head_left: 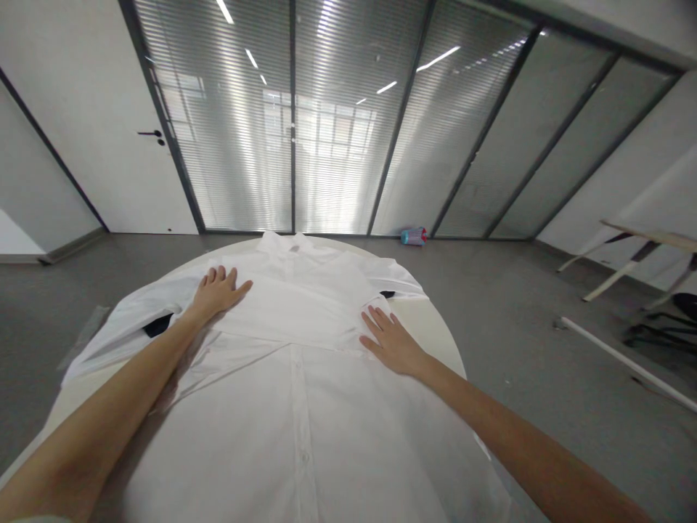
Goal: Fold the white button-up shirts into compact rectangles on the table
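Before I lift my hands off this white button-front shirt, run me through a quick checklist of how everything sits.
1. Left hand spread flat on the white cloth button-front shirt: ok.
2. Right hand resting at the shirt's right side: ok.
3. Pointed white cloth collar at the far end: ok.
4. Shirt free of folds: not ok, a fold crosses its middle.
5. Near hem lying on the round cream table: cannot tell, the shirt runs out of the picture.

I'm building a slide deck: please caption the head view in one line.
Left hand and right hand rest, fingers spread, on a white shirt lying over a round table.
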`<action>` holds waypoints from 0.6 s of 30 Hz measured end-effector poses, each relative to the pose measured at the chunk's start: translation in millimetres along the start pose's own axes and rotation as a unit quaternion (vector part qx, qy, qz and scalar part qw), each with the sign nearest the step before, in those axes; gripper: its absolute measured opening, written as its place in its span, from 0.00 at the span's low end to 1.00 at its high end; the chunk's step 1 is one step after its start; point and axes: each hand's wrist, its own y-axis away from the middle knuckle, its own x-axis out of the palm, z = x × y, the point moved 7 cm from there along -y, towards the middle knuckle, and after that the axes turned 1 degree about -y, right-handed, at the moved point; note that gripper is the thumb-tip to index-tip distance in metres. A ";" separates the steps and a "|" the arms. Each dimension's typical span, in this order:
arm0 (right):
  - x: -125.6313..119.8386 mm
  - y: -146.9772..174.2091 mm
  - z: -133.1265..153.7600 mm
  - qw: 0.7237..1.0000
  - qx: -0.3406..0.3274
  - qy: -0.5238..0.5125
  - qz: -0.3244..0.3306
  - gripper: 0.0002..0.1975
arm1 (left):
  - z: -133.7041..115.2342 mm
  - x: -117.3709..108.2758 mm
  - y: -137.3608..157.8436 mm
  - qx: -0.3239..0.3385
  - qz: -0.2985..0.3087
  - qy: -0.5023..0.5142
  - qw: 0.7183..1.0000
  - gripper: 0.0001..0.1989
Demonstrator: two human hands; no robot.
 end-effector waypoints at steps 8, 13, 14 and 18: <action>-40.7 -63.6 65.4 0.992 -0.082 -0.072 -0.060 0.40 | -110.7 -49.0 38.1 0.240 0.029 0.151 0.958 0.30; -21.2 -109.5 122.7 0.986 -0.131 -0.091 -0.047 0.39 | -147.7 -37.2 56.8 0.308 0.056 0.144 0.939 0.27; -15.2 -112.7 127.0 0.986 -0.136 -0.086 -0.048 0.39 | -147.2 -30.7 59.0 0.312 0.067 0.139 0.938 0.27; 2.2 -107.6 119.4 0.986 -0.147 -0.045 -0.057 0.40 | -133.6 -15.9 63.2 0.324 0.076 0.127 0.935 0.28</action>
